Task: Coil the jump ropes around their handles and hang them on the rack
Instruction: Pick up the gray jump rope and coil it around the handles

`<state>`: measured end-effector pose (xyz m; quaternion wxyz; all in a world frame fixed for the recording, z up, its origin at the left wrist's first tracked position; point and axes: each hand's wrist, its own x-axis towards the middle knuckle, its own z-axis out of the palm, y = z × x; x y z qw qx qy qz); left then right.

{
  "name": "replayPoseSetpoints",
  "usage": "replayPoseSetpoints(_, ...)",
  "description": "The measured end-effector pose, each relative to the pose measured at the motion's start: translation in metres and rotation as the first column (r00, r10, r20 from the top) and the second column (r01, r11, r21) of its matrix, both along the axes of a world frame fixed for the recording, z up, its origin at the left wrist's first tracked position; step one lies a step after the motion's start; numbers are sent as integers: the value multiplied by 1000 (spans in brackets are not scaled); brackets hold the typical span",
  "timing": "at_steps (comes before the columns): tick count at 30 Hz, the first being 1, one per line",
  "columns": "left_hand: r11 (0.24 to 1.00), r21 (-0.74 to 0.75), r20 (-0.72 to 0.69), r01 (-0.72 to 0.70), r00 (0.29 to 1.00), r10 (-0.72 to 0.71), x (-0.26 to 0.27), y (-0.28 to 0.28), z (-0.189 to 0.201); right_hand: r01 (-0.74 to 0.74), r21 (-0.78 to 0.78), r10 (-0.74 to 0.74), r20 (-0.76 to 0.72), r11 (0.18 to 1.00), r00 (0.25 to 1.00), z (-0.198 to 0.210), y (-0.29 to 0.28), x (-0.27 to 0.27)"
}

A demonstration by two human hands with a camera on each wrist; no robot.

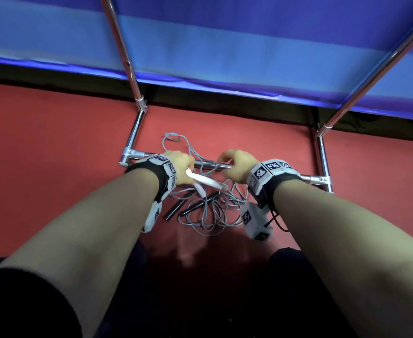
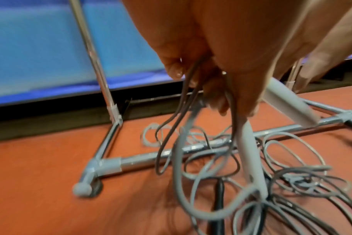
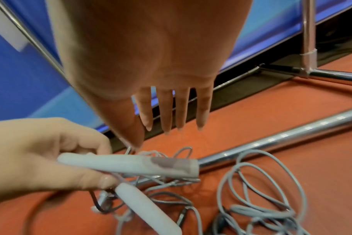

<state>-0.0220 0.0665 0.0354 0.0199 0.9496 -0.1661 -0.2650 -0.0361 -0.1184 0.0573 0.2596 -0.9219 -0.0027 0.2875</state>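
My left hand (image 1: 179, 167) at frame centre, fingers curled round two white handles (image 1: 206, 181) plus rope strands; fingertips hidden behind handles in wrist view

My right hand (image 1: 236, 165) just right of it, fingers straight, spread, holding nothing

Grey rope tangle (image 1: 207, 213) on red floor (image 1: 54, 142), draped over rack (image 1: 298, 176) base bar, centre frame

Black handles (image 1: 176, 208) beneath tangle, partly covered; rack top cut off, strands blurred
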Motion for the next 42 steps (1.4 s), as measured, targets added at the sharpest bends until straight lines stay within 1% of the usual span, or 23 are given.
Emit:
replayPoseSetpoints(1, 999, 31, -7, 39, 999, -39, 1, 1, 13, -28, 30, 28, -1, 999, 1000, 11, 5, -1)
replayPoseSetpoints(4, 989, 53, 56, 137, 989, -140, -2, 0, 51, -126, 57, 128, -28, 990, 991, 45, 15, -10)
replayPoseSetpoints(8, 976, 116, 169, 183, 965, -201, -21, -12, 107, -204, 47, 204, 5, 978, 979, 90, 21, -28)
replayPoseSetpoints(11, 986, 27, 219, 162, 962, -164, -31, -20, 141, -213, -40, 216, 111, 976, 970, 114, 20, -38)
replayPoseSetpoints(13, 981, -45, 276, 187, 947, -168, -39, -26, 166, -198, -26, 199, 172, 980, 965, 129, 16, -43)
replayPoseSetpoints(17, 955, -160, 522, 251, 842, -134, -49, -33, 211, -147, 168, 110, 214, 975, 971, 165, 11, -52)
replayPoseSetpoints(19, 926, -307, 623, 220, 782, 21, -48, -32, 228, -50, 286, -29, 264, 957, 964, 181, 9, -54)
replayPoseSetpoints(20, 892, -418, 640, 171, 753, 155, -48, -32, 235, 21, 388, -135, 269, 922, 954, 186, 8, -53)
replayPoseSetpoints(22, 762, -643, 577, 68, 698, 424, -43, -32, 247, 142, 539, -326, 264, 830, 908, 198, 5, -50)
replayPoseSetpoints(24, 619, -785, 447, -4, 689, 571, -31, -32, 256, 216, 641, -455, 233, 737, 860, 211, 5, -48)
replayPoseSetpoints(25, 583, -813, 405, -18, 702, 586, -25, -32, 262, 237, 707, -503, 191, 667, 843, 217, 5, -46)
replayPoseSetpoints(26, 581, -814, 388, -27, 718, 577, -21, -30, 271, 249, 779, -544, 137, 576, 828, 223, 6, -44)
replayPoseSetpoints(27, 608, -793, 397, -27, 735, 550, -18, -29, 279, 262, 832, -575, 81, 489, 814, 228, 7, -43)
replayPoseSetpoints(30, 749, -662, 475, 30, 790, 388, -18, -32, 300, 287, 917, -604, -66, 278, 795, 237, 11, -40)
replayPoseSetpoints(31, 764, -643, 473, 46, 809, 349, -20, -35, 301, 299, 933, -599, -124, 202, 791, 237, 13, -39)
replayPoseSetpoints(32, 751, -658, 445, 47, 829, 338, -22, -39, 300, 309, 943, -586, -182, 123, 790, 235, 15, -38)
replayPoseSetpoints(34, 647, -762, 300, -25, 872, 387, -27, -50, 289, 331, 944, -562, -263, 19, 784, 231, 17, -37)
replayPoseSetpoints(36, 528, -833, 87, -168, 901, 425, -33, -62, 276, 347, 938, -545, -297, -11, 784, 230, 16, -35)
replayPoseSetpoints(37, 437, -862, -48, -257, 900, 433, -38, -69, 270, 359, 933, -544, -312, -21, 779, 232, 14, -35)
replayPoseSetpoints(39, 182, -880, -339, -438, 849, 405, -50, -77, 263, 373, 928, -562, -319, -20, 763, 234, 10, -32)
replayPoseSetpoints(40, 49, -855, -471, -517, 811, 348, -56, -79, 261, 380, 925, -574, -313, -3, 757, 233, 8, -31)
replayPoseSetpoints(41, -45, -821, -560, -570, 786, 262, -60, -80, 258, 383, 924, -584, -304, 13, 752, 232, 7, -31)
replayPoseSetpoints(42, -54, -804, -588, -592, 779, 219, -62, -79, 257, 385, 922, -588, -296, 28, 753, 229, 6, -31)
